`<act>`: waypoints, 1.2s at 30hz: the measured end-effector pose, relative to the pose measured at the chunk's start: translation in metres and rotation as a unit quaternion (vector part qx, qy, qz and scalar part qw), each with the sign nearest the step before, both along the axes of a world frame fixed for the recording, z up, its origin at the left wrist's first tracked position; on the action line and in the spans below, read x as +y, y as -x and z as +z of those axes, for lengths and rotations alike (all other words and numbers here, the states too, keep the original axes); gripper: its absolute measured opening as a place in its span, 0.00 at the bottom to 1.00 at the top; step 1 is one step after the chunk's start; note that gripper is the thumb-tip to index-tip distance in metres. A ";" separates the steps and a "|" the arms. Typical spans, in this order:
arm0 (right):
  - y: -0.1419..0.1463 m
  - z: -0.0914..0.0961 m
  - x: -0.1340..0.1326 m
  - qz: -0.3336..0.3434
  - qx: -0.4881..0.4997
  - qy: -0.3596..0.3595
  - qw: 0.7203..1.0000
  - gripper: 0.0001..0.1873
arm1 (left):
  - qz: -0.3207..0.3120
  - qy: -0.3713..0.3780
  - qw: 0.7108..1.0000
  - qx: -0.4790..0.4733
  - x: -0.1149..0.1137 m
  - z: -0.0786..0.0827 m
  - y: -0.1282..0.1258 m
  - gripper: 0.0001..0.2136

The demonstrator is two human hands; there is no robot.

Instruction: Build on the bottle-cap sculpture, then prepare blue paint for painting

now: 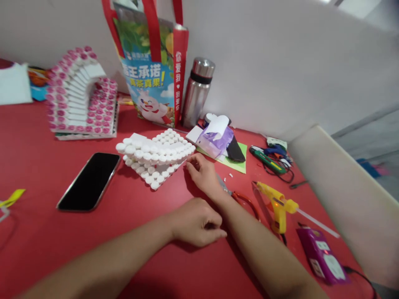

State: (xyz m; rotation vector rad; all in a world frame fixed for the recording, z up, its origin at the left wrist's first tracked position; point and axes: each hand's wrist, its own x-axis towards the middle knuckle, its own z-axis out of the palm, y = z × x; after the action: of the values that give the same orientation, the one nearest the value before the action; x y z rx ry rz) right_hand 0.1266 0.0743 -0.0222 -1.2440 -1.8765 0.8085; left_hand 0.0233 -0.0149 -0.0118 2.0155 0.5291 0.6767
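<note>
My left hand (pixel 199 224) rests on the red table (pixel 149 257), its fingers curled in and its thumb pointing right; nothing shows in it. Just beyond it, my right hand (pixel 204 174) lies with loosely curled fingers, also with nothing visible in it. Its fingertips are at the right edge of a white craft model (pixel 156 153) made of many small round white pieces, with a curved raised band over a flat base. Whether they touch it I cannot tell. Red-handled pliers (pixel 246 201) lie partly hidden under my right forearm.
At right are a yellow glue gun (pixel 276 199) with a glue stick, a purple box (pixel 322 255) and a green tool (pixel 268 160). A phone (pixel 90 180) lies left. Behind stand a pink-and-white model (pixel 76 97), a printed bag (pixel 149 70), a steel flask (pixel 198 91) and tissues (pixel 216 139).
</note>
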 end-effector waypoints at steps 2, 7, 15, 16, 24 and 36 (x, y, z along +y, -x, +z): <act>0.000 0.001 -0.002 0.010 -0.013 -0.042 0.999 0.06 | -0.005 -0.012 1.000 0.000 0.000 -0.001 0.000 0.18; 0.001 0.000 -0.001 0.029 -0.020 -0.079 0.996 0.14 | -0.012 -0.032 0.999 0.002 0.004 0.000 -0.001 0.18; 0.003 0.007 -0.006 0.102 -0.047 -0.106 0.988 0.19 | -0.013 -0.019 1.000 -0.011 0.006 -0.001 -0.001 0.19; 0.003 0.008 -0.007 0.105 -0.049 -0.103 0.988 0.19 | -0.013 -0.025 1.000 -0.011 0.006 -0.001 -0.001 0.19; 0.000 0.009 -0.006 0.114 -0.059 -0.092 0.987 0.20 | -0.009 -0.005 1.000 -0.018 0.005 -0.001 -0.002 0.19; -0.001 0.008 -0.007 0.136 -0.160 -0.077 0.975 0.24 | -0.007 -0.005 1.000 -0.026 0.005 -0.001 -0.002 0.19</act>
State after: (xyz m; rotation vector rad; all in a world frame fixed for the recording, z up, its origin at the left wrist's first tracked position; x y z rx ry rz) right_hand 0.1280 0.0671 -0.0144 -1.0826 -2.3604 0.6112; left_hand 0.0251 -0.0103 -0.0125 2.0032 0.4809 0.7233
